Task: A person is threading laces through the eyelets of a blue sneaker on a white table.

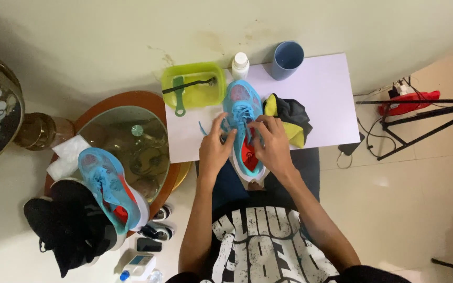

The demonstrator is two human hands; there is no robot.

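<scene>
Left hand (215,148) and right hand (271,144) both pinching laces of blue shoe (243,112) on table (321,99); green tub (193,85) at ten o'clock.

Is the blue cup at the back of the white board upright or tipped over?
Upright. The blue cup stands on the white board, its open mouth facing up toward the camera; whether it holds anything cannot be told.

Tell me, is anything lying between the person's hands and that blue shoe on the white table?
Nothing visible does. Both the left hand and the right hand already rest on the blue shoe, fingers at its laces. The dark and yellow cloth lies beside it, to the right.
</scene>
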